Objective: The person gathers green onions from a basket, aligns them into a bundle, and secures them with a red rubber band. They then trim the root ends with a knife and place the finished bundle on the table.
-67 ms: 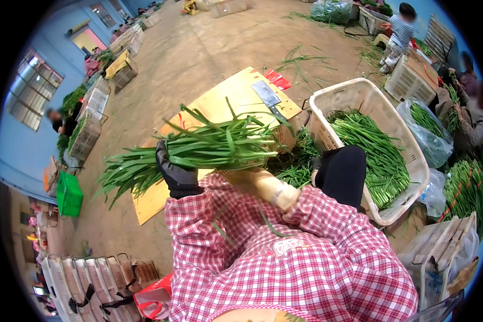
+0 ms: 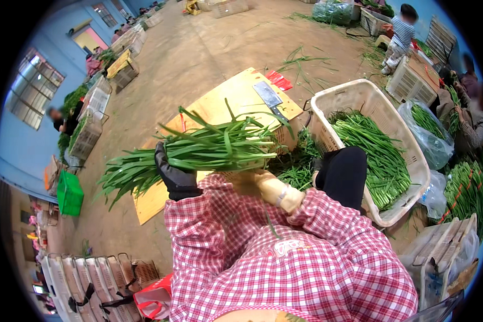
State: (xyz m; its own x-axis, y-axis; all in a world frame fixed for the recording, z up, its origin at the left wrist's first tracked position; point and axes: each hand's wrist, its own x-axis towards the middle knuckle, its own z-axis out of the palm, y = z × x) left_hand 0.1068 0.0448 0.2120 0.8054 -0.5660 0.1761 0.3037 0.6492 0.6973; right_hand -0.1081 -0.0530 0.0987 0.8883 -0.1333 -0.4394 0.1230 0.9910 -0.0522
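A thick bundle of long, flat green leaves with pale stalk ends [image 2: 220, 147] lies crosswise before the person's torso, above the near part of a yellow, flat wooden counter [image 2: 222, 104], leaf tips leftward. The left hand in a black glove [image 2: 173, 170] grasps its leafy part. The right hand in a cream-yellow glove [image 2: 271, 185] is beneath the stalk end; its fingers are partly hidden, so I cannot tell whether they grip. On the counter's far right lies a broad-bladed metal cleaver with a black handle [image 2: 267, 95], near a crumpled red plastic piece [image 2: 279, 80]. Rightward stands a large beige plastic crate [image 2: 378, 107] holding more green leafy stalks [image 2: 373, 161]. Well leftward sits a bright green plastic basket [image 2: 70, 194].
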